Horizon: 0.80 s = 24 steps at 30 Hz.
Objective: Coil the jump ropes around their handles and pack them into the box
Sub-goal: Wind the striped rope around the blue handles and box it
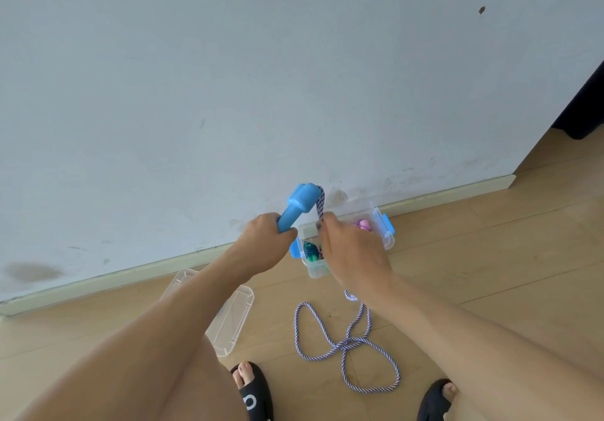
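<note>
Our left hand (266, 244) wrapped the blue handles (299, 206), tilted up to take turns, while our right hand (351, 250) pinched the striped rope (321, 203) near the top to guide it. The slack (most of the rope) lay looped on the floor (490, 257) before the open box (380, 224), beside its lid (233, 314).

Two hands (266, 244), one blue handle (295, 206), one striped rope (346, 345), one clear box (380, 224), one lid (228, 319), two black slippers (255, 391).

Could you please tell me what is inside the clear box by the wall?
The clear box holds a green jump rope bundle and a pink one. The right hand covers its middle, so anything else inside is hidden.
</note>
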Each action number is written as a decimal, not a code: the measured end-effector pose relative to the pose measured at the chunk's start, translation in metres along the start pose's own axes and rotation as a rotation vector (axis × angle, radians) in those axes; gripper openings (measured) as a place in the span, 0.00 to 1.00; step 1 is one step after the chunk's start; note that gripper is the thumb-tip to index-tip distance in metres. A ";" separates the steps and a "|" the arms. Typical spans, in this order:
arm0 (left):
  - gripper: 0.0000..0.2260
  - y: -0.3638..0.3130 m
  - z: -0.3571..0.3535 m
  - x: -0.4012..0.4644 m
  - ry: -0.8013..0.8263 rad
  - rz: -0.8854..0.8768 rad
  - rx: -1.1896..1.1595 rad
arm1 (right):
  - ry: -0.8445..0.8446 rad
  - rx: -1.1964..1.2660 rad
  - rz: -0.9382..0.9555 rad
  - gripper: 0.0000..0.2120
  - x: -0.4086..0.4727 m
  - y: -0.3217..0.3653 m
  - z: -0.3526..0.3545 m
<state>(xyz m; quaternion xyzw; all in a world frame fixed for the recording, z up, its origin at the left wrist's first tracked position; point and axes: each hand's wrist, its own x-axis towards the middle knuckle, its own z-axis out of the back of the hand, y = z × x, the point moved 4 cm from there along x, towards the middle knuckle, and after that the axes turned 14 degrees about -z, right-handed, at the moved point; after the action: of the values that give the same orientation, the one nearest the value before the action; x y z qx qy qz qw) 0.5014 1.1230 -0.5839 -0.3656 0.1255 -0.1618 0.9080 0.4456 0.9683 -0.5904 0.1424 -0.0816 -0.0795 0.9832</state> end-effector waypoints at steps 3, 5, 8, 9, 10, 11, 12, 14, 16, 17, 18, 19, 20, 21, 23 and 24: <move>0.07 0.010 0.003 0.001 0.002 0.034 0.176 | 0.103 -0.247 0.107 0.06 -0.009 0.012 -0.008; 0.05 0.011 0.007 0.001 -0.008 -0.018 0.431 | 0.069 -0.337 0.205 0.08 -0.021 0.019 -0.009; 0.06 0.004 0.004 -0.003 0.034 -0.133 0.684 | 0.045 -0.251 0.324 0.11 -0.026 0.036 0.008; 0.06 0.001 0.003 -0.005 0.048 -0.181 0.760 | 0.138 -0.157 0.267 0.15 -0.019 0.036 0.013; 0.06 -0.002 0.002 -0.007 0.055 -0.225 0.832 | 0.210 -0.075 0.214 0.18 -0.013 0.034 0.019; 0.06 -0.005 0.001 -0.009 0.063 -0.266 0.893 | 0.255 -0.013 0.197 0.19 -0.007 0.033 0.024; 0.06 -0.008 -0.001 -0.012 0.079 -0.307 0.948 | 0.277 0.030 0.210 0.20 -0.002 0.031 0.032; 0.04 -0.014 -0.006 -0.020 0.137 -0.402 1.036 | 0.362 0.106 0.228 0.18 0.004 0.027 0.042; 0.06 -0.021 -0.012 -0.031 0.198 -0.481 1.070 | 0.500 0.192 0.188 0.14 0.007 0.021 0.046; 0.08 -0.023 -0.015 -0.035 0.226 -0.511 1.073 | 0.578 0.259 0.157 0.12 0.007 0.020 0.047; 0.10 -0.025 -0.018 -0.038 0.251 -0.535 1.074 | 0.652 0.342 0.125 0.09 0.007 0.019 0.049; 0.10 -0.026 -0.020 -0.041 0.271 -0.557 1.072 | 0.715 0.426 0.098 0.06 0.007 0.018 0.049; 0.10 -0.027 -0.022 -0.044 0.288 -0.579 1.073 | 0.763 0.491 0.080 0.04 0.009 0.016 0.050; 0.10 -0.028 -0.023 -0.047 0.300 -0.599 1.068 | 0.789 0.538 0.066 0.04 0.012 0.014 0.049; 0.10 -0.030 -0.023 -0.051 0.286 -0.638 1.031 | 0.801 0.616 0.032 0.04 0.018 0.010 0.048; 0.10 -0.031 -0.022 -0.054 0.265 -0.658 0.985 | 0.787 0.669 0.004 0.04 0.020 0.007 0.046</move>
<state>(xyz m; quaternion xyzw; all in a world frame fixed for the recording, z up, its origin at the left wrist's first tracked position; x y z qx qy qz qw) 0.4379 1.1090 -0.5717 0.1013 0.0280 -0.5173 0.8493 0.4578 0.9591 -0.5421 0.4680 0.2732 0.0126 0.8404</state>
